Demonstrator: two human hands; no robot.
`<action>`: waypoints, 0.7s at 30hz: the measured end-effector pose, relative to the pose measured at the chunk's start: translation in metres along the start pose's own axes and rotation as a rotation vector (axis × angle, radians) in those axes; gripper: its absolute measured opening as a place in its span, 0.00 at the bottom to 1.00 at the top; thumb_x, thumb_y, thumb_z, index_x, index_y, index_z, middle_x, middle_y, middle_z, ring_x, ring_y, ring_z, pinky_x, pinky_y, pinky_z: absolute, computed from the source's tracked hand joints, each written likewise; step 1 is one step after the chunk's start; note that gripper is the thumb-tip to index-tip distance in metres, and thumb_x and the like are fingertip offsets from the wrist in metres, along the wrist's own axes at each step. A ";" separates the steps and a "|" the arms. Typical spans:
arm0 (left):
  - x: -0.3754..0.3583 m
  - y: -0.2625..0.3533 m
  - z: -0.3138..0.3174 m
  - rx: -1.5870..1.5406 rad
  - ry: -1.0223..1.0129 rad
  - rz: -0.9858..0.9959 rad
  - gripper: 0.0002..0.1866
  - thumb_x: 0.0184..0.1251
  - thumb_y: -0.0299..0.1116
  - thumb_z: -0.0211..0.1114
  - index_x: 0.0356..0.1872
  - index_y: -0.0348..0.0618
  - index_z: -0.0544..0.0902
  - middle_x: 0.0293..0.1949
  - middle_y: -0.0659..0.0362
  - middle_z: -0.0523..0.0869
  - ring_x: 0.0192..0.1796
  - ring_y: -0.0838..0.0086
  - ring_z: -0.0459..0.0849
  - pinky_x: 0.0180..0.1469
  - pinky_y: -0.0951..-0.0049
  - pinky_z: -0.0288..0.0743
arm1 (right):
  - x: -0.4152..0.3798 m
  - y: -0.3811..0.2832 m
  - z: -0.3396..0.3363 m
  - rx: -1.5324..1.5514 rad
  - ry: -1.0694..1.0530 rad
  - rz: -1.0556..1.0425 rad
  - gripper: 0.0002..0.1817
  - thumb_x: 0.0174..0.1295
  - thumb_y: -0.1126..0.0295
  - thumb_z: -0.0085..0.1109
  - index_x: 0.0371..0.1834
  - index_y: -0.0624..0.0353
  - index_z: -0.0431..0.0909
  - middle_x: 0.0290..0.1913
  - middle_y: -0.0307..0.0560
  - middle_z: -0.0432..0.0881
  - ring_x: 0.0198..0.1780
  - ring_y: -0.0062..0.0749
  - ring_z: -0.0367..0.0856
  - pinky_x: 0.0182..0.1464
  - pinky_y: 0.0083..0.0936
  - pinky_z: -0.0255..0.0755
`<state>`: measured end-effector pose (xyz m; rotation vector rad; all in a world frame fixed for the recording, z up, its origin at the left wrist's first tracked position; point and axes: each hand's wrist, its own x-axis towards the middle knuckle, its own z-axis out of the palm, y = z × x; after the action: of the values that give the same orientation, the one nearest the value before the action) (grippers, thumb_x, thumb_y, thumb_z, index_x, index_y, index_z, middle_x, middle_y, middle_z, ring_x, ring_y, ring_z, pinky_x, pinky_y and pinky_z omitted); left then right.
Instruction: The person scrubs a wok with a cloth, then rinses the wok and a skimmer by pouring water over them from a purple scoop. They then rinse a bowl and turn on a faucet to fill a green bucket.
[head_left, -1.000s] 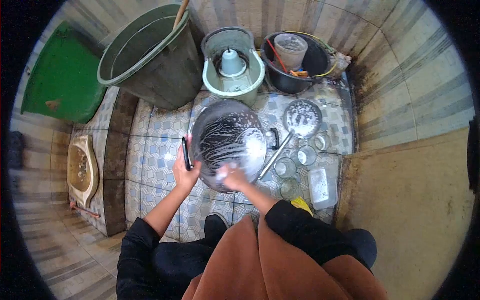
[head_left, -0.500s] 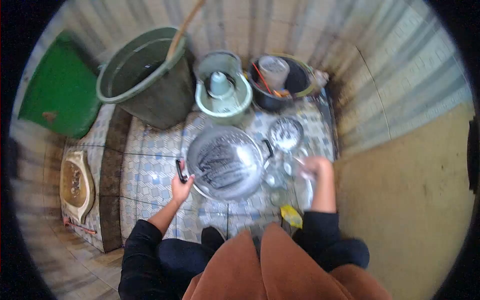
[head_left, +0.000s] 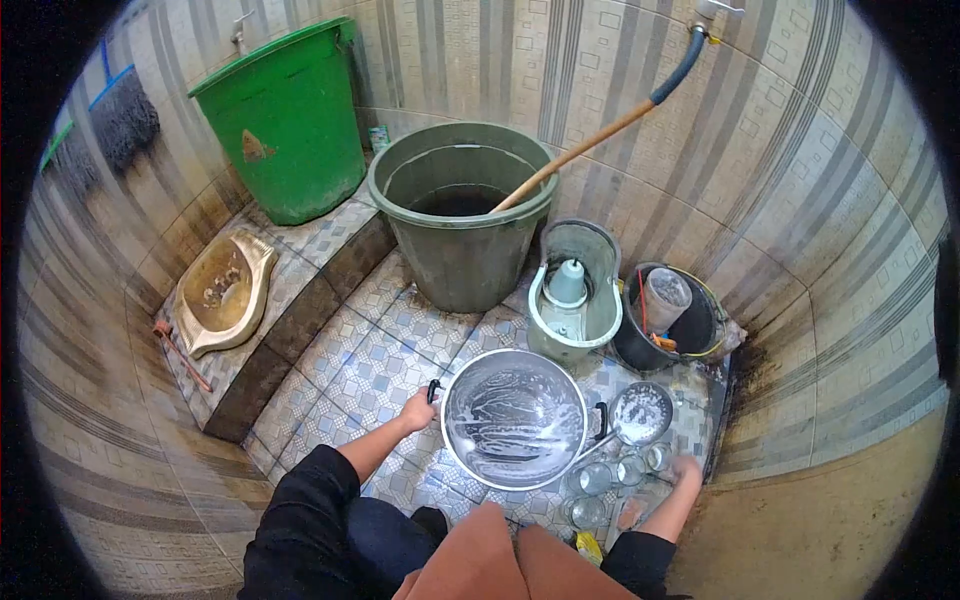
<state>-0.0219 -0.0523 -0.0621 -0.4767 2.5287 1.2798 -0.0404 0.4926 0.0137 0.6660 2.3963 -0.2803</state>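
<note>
A wide metal pot, its inside streaked with white suds, is on the tiled floor before me. My left hand is closed on the black handle at its left side. On the right, my right hand is blurred beside several clear glasses; I cannot tell what, if anything, it holds. Just behind the glasses is a small saucepan with foam in it, its handle pointing toward the pot. A yellow packet lies near my right knee.
At the back stands a large grey-green tub of water, with a hose hanging into it. A pale green mop bucket and a black bucket stand beyond the pot. A squat toilet and green bin occupy the left ledge.
The view has swung left and up, so the tub, hose and wall show more fully. My left hand stays on the pot handle; my right hand remains near the glasses.
</note>
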 end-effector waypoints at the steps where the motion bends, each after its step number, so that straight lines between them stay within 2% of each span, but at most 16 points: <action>1: 0.003 0.006 -0.005 0.033 -0.077 -0.127 0.28 0.45 0.38 0.59 0.50 0.36 0.65 0.38 0.45 0.78 0.42 0.57 0.77 0.44 0.66 0.70 | 0.000 -0.010 -0.011 0.083 0.180 -0.071 0.32 0.41 0.57 0.55 0.52 0.61 0.65 0.53 0.56 0.67 0.54 0.46 0.66 0.54 0.33 0.60; 2: -0.005 0.026 -0.017 0.044 -0.056 -0.133 0.30 0.45 0.38 0.60 0.50 0.35 0.65 0.40 0.44 0.76 0.44 0.56 0.76 0.46 0.67 0.68 | -0.015 -0.032 -0.029 0.292 0.258 -0.085 0.30 0.43 0.59 0.59 0.52 0.59 0.66 0.52 0.57 0.68 0.52 0.43 0.68 0.49 0.31 0.65; 3: -0.013 0.046 -0.027 0.055 -0.040 -0.139 0.31 0.44 0.39 0.60 0.51 0.35 0.64 0.41 0.43 0.75 0.45 0.56 0.75 0.48 0.68 0.67 | -0.060 -0.065 -0.057 0.445 0.264 -0.151 0.33 0.43 0.58 0.59 0.53 0.62 0.64 0.51 0.57 0.69 0.53 0.42 0.68 0.53 0.29 0.62; 4: 0.005 0.033 -0.024 0.140 0.188 -0.008 0.32 0.44 0.38 0.62 0.52 0.35 0.63 0.47 0.42 0.72 0.50 0.57 0.71 0.51 0.69 0.64 | -0.097 -0.093 -0.082 0.426 0.260 -0.260 0.32 0.43 0.59 0.59 0.52 0.62 0.64 0.51 0.57 0.69 0.53 0.43 0.68 0.53 0.29 0.61; 5: 0.002 0.068 -0.045 0.103 0.188 0.035 0.30 0.45 0.33 0.61 0.53 0.36 0.63 0.51 0.45 0.70 0.54 0.59 0.68 0.54 0.69 0.62 | -0.120 -0.116 -0.099 0.407 0.262 -0.371 0.31 0.42 0.60 0.59 0.51 0.61 0.65 0.51 0.57 0.69 0.53 0.45 0.68 0.53 0.29 0.60; 7: 0.015 0.122 -0.078 -0.100 0.432 0.334 0.26 0.47 0.25 0.57 0.52 0.38 0.64 0.49 0.48 0.72 0.52 0.62 0.70 0.52 0.69 0.64 | -0.132 -0.147 -0.114 0.317 0.307 -0.549 0.29 0.42 0.61 0.60 0.49 0.61 0.67 0.49 0.58 0.70 0.52 0.45 0.68 0.52 0.29 0.61; 9: 0.022 0.186 -0.116 -0.239 0.600 0.591 0.24 0.47 0.23 0.55 0.50 0.40 0.66 0.47 0.50 0.74 0.51 0.62 0.72 0.51 0.69 0.65 | -0.143 -0.180 -0.127 0.235 0.414 -0.736 0.25 0.43 0.61 0.60 0.46 0.58 0.69 0.46 0.58 0.72 0.50 0.46 0.69 0.51 0.31 0.62; 10: 0.025 0.211 -0.134 -0.147 0.722 0.650 0.21 0.48 0.23 0.53 0.48 0.41 0.68 0.45 0.51 0.75 0.48 0.63 0.73 0.49 0.69 0.66 | -0.143 -0.196 -0.131 0.215 0.462 -0.829 0.24 0.42 0.62 0.60 0.45 0.57 0.69 0.44 0.58 0.73 0.49 0.47 0.70 0.50 0.32 0.63; 11: 0.030 0.232 -0.149 -0.057 0.800 0.698 0.20 0.48 0.24 0.52 0.48 0.41 0.68 0.43 0.52 0.75 0.45 0.62 0.74 0.47 0.69 0.67 | -0.147 -0.214 -0.138 0.211 0.468 -0.835 0.24 0.42 0.62 0.60 0.45 0.57 0.69 0.44 0.58 0.73 0.49 0.47 0.70 0.50 0.32 0.63; 12: 0.039 0.247 -0.164 -0.015 0.853 0.774 0.17 0.49 0.24 0.52 0.45 0.40 0.69 0.40 0.52 0.76 0.43 0.61 0.74 0.46 0.67 0.67 | -0.154 -0.234 -0.147 0.167 0.490 -0.911 0.23 0.43 0.64 0.60 0.44 0.58 0.70 0.42 0.57 0.74 0.45 0.44 0.72 0.47 0.30 0.65; 13: 0.058 0.252 -0.178 0.059 0.873 0.803 0.16 0.49 0.24 0.51 0.43 0.40 0.69 0.38 0.52 0.76 0.42 0.60 0.74 0.45 0.67 0.68 | -0.160 -0.254 -0.153 0.121 0.511 -0.986 0.21 0.43 0.66 0.60 0.43 0.59 0.70 0.40 0.56 0.76 0.42 0.41 0.75 0.44 0.29 0.68; 15: 0.094 0.252 -0.202 0.131 0.896 0.831 0.14 0.50 0.24 0.51 0.41 0.40 0.69 0.37 0.52 0.76 0.41 0.59 0.74 0.44 0.66 0.68 | -0.166 -0.299 -0.163 0.084 0.545 -1.047 0.19 0.43 0.66 0.59 0.41 0.59 0.71 0.38 0.54 0.76 0.40 0.41 0.75 0.43 0.30 0.68; 17: 0.129 0.245 -0.223 0.146 0.802 0.742 0.11 0.50 0.23 0.51 0.38 0.40 0.68 0.34 0.52 0.76 0.39 0.59 0.75 0.41 0.64 0.68 | -0.166 -0.348 -0.172 0.045 0.615 -1.113 0.15 0.42 0.67 0.58 0.36 0.58 0.73 0.35 0.53 0.77 0.37 0.42 0.76 0.41 0.32 0.69; 21: 0.140 0.248 -0.239 0.257 0.653 0.465 0.16 0.46 0.33 0.57 0.39 0.46 0.69 0.28 0.60 0.79 0.35 0.63 0.77 0.37 0.64 0.69 | -0.135 -0.455 -0.172 0.007 0.778 -1.106 0.08 0.41 0.69 0.54 0.27 0.57 0.75 0.30 0.51 0.76 0.34 0.44 0.76 0.36 0.35 0.70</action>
<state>-0.2705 -0.1319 0.2025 -0.2840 3.4572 1.0104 -0.2777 0.1134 0.2475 -0.7892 3.2819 -0.5371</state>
